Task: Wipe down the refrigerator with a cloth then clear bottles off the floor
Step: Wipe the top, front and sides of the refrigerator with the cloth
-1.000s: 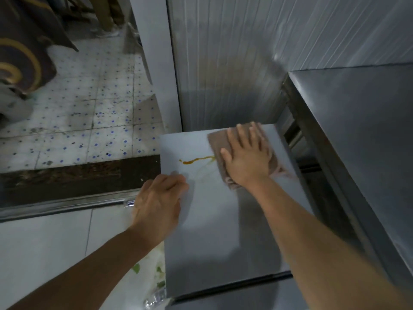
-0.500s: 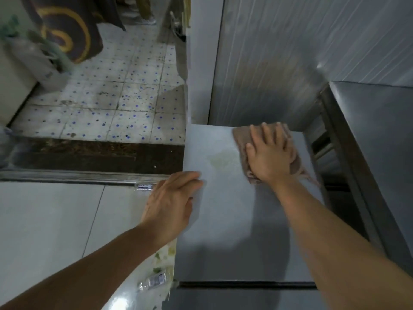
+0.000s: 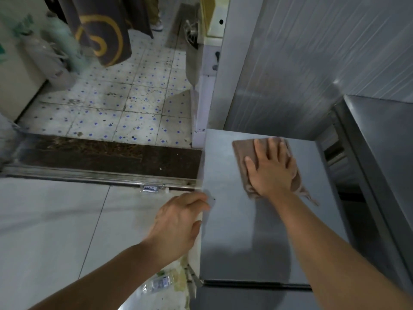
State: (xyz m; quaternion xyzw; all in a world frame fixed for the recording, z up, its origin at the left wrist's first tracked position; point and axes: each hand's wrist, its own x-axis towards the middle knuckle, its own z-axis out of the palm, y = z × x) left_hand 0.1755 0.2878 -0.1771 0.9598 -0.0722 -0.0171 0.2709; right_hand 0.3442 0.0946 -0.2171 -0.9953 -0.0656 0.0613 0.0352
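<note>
1. Head view: the grey refrigerator (image 3: 257, 231) shows its flat, matte top, which fills the lower middle of the frame beside a steel counter (image 3: 384, 139) on its right.
2. The brown cloth (image 3: 243, 151) lies flat on the far part of that top, a frayed corner trailing toward the counter side.
3. The right hand (image 3: 271, 170) presses down on the cloth, fingers straight and spread, covering most of it.
4. The left hand (image 3: 178, 222) rests at the refrigerator's left edge, fingers loosely bent over the rim; motion blur hides whether it grips.
5. A clear plastic bottle (image 3: 154, 188) lies on the floor by the door track; another (image 3: 159, 283) lies lower, near the refrigerator's front corner.
</note>
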